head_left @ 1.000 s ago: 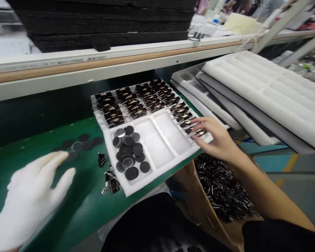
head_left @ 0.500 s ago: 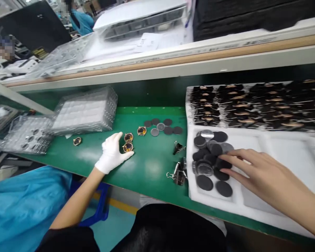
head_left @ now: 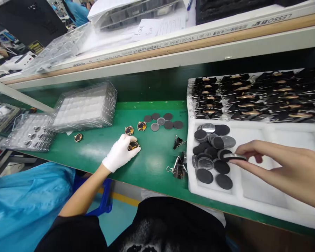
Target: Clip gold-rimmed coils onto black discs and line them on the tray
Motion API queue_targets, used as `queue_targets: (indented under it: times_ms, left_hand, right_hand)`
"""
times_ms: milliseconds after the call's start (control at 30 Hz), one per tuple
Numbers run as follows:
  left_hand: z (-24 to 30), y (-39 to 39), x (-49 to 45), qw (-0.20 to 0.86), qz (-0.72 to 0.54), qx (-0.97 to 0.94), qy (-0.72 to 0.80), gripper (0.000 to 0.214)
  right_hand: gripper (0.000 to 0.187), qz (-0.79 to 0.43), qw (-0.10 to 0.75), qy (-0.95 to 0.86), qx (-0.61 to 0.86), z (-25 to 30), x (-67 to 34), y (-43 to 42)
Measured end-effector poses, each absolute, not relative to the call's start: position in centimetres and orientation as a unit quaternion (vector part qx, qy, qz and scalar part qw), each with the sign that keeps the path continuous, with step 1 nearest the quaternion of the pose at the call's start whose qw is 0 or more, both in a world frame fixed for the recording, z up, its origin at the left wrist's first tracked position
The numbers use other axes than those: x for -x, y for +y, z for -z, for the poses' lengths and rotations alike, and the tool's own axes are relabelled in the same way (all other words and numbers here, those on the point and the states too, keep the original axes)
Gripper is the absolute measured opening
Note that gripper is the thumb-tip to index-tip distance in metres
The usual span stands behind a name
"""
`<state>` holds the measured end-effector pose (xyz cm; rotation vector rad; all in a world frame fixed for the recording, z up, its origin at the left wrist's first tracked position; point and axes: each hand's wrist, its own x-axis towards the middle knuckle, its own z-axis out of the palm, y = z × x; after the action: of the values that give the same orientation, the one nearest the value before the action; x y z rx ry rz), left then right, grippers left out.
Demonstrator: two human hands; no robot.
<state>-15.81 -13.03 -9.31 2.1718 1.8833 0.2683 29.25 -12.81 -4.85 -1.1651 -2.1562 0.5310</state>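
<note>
My left hand (head_left: 121, 151), in a white glove, has its thumb and fingers around a gold-rimmed watch head (head_left: 133, 145) with a dark dial, low over the green bench. Two similar watch heads, a near one (head_left: 129, 130) and one to its right (head_left: 141, 126), lie just beyond it. Over the white foam tray (head_left: 237, 196), my bare right hand (head_left: 262, 159) pinches a round disc (head_left: 234, 157) with a dark face and a pale edge, held nearly edge-on. Below and left of it, a pile of black and clear discs (head_left: 206, 162) fills the tray's left compartment.
Several dark discs (head_left: 168, 125) lie mid-bench. Two binder clips (head_left: 177, 170) sit by the tray's left edge. Rows of clipped pieces (head_left: 248, 97) stand behind the tray. Clear plastic trays (head_left: 81, 108) and another watch head (head_left: 78, 137) are at left. A shelf (head_left: 157, 49) overhangs the bench.
My right hand has lifted a disc off the pile, drawing slightly right. My left hand has closed on the nearer watch head and shifted it right, apart from the other.
</note>
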Motion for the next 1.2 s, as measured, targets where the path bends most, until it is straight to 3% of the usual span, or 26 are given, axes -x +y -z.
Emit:
queue_targets:
  times_ms: [67,233,400,500,633,733,833,1000,1200]
  left_hand:
    - [8.3,-12.8,14.9,0.167,-0.081,-0.755,0.629,0.021]
    - [4.1,-11.2,10.3,0.311,-0.12,-0.722,0.607,0.032]
    - [2.1,-9.3,3.9,0.537,-0.201,-0.671,0.469,0.044]
    - [2.6,-8.5,1.4,0.626,-0.247,-0.619,0.405,0.054]
    - [3.0,-7.7,0.4,0.622,-0.239,-0.629,0.401,0.053]
    - [2.8,-7.5,0.6,0.583,-0.195,-0.684,0.393,0.044]
    - [2.4,-7.7,0.8,0.547,-0.183,-0.709,0.405,0.053]
    - [2.2,-7.9,1.0,0.567,-0.144,-0.71,0.393,0.068]
    - [2.9,-7.5,0.8,0.587,-0.177,-0.694,0.378,0.068]
  right_hand:
    - [0.02,-0.236,0.296,-0.806,0.454,4.1,-28.2,-12.9]
    - [0.004,-0.277,0.354,-0.795,0.408,3.2,-23.7,-12.9]
    - [0.025,-0.115,0.47,-0.821,0.304,4.7,-20.6,-11.7]
    - [0.039,-0.045,0.467,-0.845,0.258,5.7,-21.0,-10.9]
    - [0.047,-0.056,0.394,-0.883,0.248,5.9,-21.6,-10.5]
    - [0.04,-0.116,0.425,-0.854,0.275,5.8,-21.2,-10.6]
    - [0.024,-0.25,0.463,-0.76,0.382,5.8,-20.5,-10.7]
    - [0.028,-0.524,0.372,-0.638,0.423,6.0,-19.9,-10.5]
    - [0.017,-0.551,0.441,-0.552,0.446,6.0,-19.9,-10.4]
